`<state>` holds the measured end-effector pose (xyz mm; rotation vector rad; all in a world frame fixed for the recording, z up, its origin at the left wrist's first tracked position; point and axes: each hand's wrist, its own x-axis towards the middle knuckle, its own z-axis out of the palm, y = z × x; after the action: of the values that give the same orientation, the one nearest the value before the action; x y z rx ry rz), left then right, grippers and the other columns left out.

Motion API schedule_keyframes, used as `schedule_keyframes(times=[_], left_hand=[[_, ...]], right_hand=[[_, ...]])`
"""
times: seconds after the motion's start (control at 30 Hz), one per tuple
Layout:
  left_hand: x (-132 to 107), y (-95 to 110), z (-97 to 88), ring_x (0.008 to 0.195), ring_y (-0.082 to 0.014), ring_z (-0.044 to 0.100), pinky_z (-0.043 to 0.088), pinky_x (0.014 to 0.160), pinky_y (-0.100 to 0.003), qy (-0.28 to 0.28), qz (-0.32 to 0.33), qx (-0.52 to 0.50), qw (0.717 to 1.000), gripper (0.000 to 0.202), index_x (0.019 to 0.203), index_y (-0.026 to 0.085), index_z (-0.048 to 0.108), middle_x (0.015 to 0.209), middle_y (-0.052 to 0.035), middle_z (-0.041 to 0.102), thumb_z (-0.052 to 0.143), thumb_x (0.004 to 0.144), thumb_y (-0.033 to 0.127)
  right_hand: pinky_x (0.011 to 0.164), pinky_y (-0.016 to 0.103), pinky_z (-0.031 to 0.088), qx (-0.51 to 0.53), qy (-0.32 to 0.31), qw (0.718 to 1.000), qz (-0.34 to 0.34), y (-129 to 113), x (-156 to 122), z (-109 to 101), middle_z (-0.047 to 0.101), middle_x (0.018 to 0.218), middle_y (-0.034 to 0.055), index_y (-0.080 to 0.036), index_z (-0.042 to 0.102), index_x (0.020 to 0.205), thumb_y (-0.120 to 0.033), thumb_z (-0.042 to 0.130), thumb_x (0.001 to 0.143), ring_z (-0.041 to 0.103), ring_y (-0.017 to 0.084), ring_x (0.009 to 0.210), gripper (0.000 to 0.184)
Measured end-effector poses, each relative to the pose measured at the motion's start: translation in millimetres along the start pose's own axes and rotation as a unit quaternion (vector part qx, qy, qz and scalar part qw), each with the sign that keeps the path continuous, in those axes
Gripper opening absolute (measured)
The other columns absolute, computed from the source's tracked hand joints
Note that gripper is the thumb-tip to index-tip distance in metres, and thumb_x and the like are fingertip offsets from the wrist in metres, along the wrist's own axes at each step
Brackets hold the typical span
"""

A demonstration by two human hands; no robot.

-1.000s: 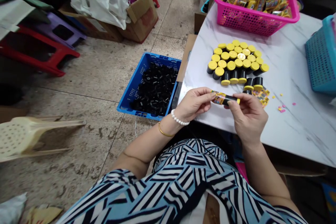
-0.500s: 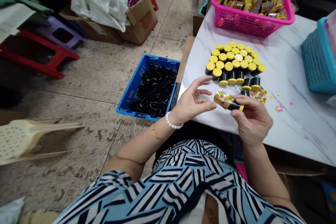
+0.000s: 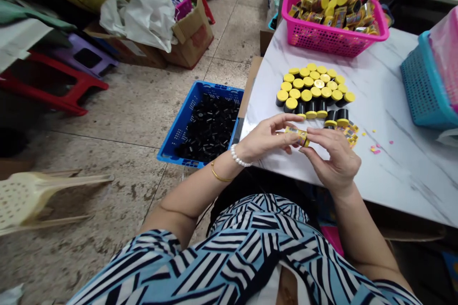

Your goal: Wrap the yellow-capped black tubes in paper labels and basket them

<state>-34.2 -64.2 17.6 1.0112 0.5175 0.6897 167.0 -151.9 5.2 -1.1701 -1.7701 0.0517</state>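
A small black canister [image 3: 302, 137] in a printed yellow sleeve is held sideways between my two hands, low over the table's near edge. My left hand [image 3: 263, 139] has its thumb and fingers closed round the sleeved end. At the other end, the thumb and fingertips of my right hand [image 3: 332, 155] pinch it, partly hiding it. Just beyond my hands is a cluster of black canisters with yellow lids [image 3: 315, 84]. Most stand lid up, while the nearest ones show their lids at the bottom. Beside my right fingers lies a small pile of printed yellow sleeves [image 3: 348, 134].
A pink basket [image 3: 329, 44] of sleeved canisters stands at the back of the marbled table [image 3: 404, 176]. To the right is a turquoise basket [image 3: 422, 86]. Left of the table, a blue crate [image 3: 175, 131] on the floor holds black canisters. Pink and yellow bits [image 3: 375, 148] are scattered rightward.
My left hand, open and apart from the canister before, has closed on its sleeved end. The sleeve now covers more of the black body. My right hand has shifted slightly left.
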Motion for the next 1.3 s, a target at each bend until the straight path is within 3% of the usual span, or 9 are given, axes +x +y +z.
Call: schedule_keyframes(times=[0.13, 0.3, 0.47, 0.57, 0.67, 0.87, 1.07, 1.2, 1.3], left_hand=[[1, 0, -3.1, 0.069, -0.0115, 0.068, 0.056, 0.065, -0.023, 0.003, 0.004, 0.044, 0.999, 0.037, 0.105, 0.013, 0.078, 0.087, -0.0071, 0.075, 0.090, 0.078, 0.035], [5, 1, 3.6, 0.070, -0.0104, 0.068, 0.056, 0.069, -0.021, 0.040, 0.039, 0.126, 0.990, 0.036, 0.103, 0.013, 0.076, 0.086, -0.0053, 0.075, 0.089, 0.079, 0.036], [14, -2, 1.9, 0.051, -0.0111, 0.066, 0.049, 0.049, -0.020, -0.006, -0.041, 0.053, 0.998, 0.051, 0.099, 0.016, 0.065, 0.075, -0.0042, 0.073, 0.086, 0.079, 0.057], [16, -7, 0.3, 0.042, -0.0100, 0.061, 0.043, 0.040, -0.018, -0.026, -0.066, 0.020, 0.997, 0.055, 0.096, 0.018, 0.060, 0.067, -0.0033, 0.072, 0.082, 0.079, 0.065], [15, -10, 0.6, 0.041, -0.0101, 0.060, 0.045, 0.039, -0.017, -0.048, -0.066, -0.033, 0.996, 0.056, 0.101, 0.018, 0.061, 0.065, -0.0024, 0.072, 0.081, 0.080, 0.066], [11, -16, 5.8, 0.036, -0.0077, 0.056, 0.041, 0.033, -0.016, -0.027, -0.094, -0.097, 0.990, 0.056, 0.085, 0.016, 0.061, 0.060, 0.0001, 0.069, 0.089, 0.072, 0.064], [10, -28, 6.9, 0.030, -0.0077, 0.051, 0.033, 0.027, -0.015, -0.004, -0.137, -0.113, 0.984, 0.063, 0.079, 0.015, 0.060, 0.050, 0.0015, 0.064, 0.084, 0.071, 0.073], [10, -33, 3.6, 0.033, -0.0085, 0.055, 0.037, 0.030, -0.015, -0.038, -0.137, -0.153, 0.978, 0.060, 0.090, 0.014, 0.064, 0.056, -0.0005, 0.069, 0.083, 0.076, 0.069], [10, -35, 2.4, 0.035, -0.0074, 0.055, 0.038, 0.033, -0.014, -0.016, -0.125, -0.158, 0.979, 0.055, 0.095, 0.014, 0.063, 0.057, 0.0004, 0.069, 0.081, 0.081, 0.065]], right_hand=[[0.104, 0.053, 0.063, 0.015, -0.014, 1.000, 0.020, 7, -6, 6, 0.081, 0.122, 0.0030, -0.037, 0.074, 0.128, -0.023, 0.088, 0.081, 0.077, 0.030, 0.115, 0.051], [0.098, 0.050, 0.066, 0.123, 0.042, 0.980, 0.149, 4, -9, 22, 0.080, 0.124, 0.0053, -0.032, 0.076, 0.128, -0.031, 0.086, 0.085, 0.079, 0.027, 0.107, 0.045], [0.102, 0.046, 0.065, 0.251, -0.050, 0.941, 0.223, 5, 4, 13, 0.073, 0.136, 0.0075, -0.034, 0.071, 0.137, -0.033, 0.083, 0.089, 0.074, 0.025, 0.118, 0.050], [0.105, 0.045, 0.063, 0.272, -0.069, 0.933, 0.227, 9, 10, 5, 0.074, 0.129, 0.0052, -0.036, 0.079, 0.123, -0.027, 0.083, 0.088, 0.071, 0.024, 0.122, 0.036], [0.105, 0.045, 0.063, 0.277, -0.025, 0.933, 0.228, 11, 12, 6, 0.075, 0.120, 0.0035, -0.036, 0.084, 0.107, -0.022, 0.086, 0.083, 0.071, 0.023, 0.119, 0.028], [0.070, 0.032, 0.069, 0.300, 0.058, 0.914, 0.267, 9, 1, 24, 0.075, 0.109, 0.0035, -0.032, 0.084, 0.097, -0.020, 0.083, 0.085, 0.075, 0.019, 0.097, 0.017], [0.076, 0.033, 0.071, 0.203, 0.018, 0.955, 0.214, -1, 2, 21, 0.077, 0.116, 0.0052, -0.032, 0.083, 0.110, -0.018, 0.082, 0.086, 0.077, 0.020, 0.098, 0.028], [0.075, 0.031, 0.070, 0.183, 0.011, 0.966, 0.184, -1, 4, 17, 0.077, 0.109, 0.0049, -0.031, 0.084, 0.100, -0.015, 0.081, 0.087, 0.076, 0.021, 0.102, 0.022], [0.077, 0.034, 0.070, 0.205, -0.065, 0.953, 0.213, 2, 7, 14, 0.072, 0.132, 0.0072, -0.034, 0.076, 0.128, -0.020, 0.076, 0.092, 0.076, 0.019, 0.097, 0.039]])
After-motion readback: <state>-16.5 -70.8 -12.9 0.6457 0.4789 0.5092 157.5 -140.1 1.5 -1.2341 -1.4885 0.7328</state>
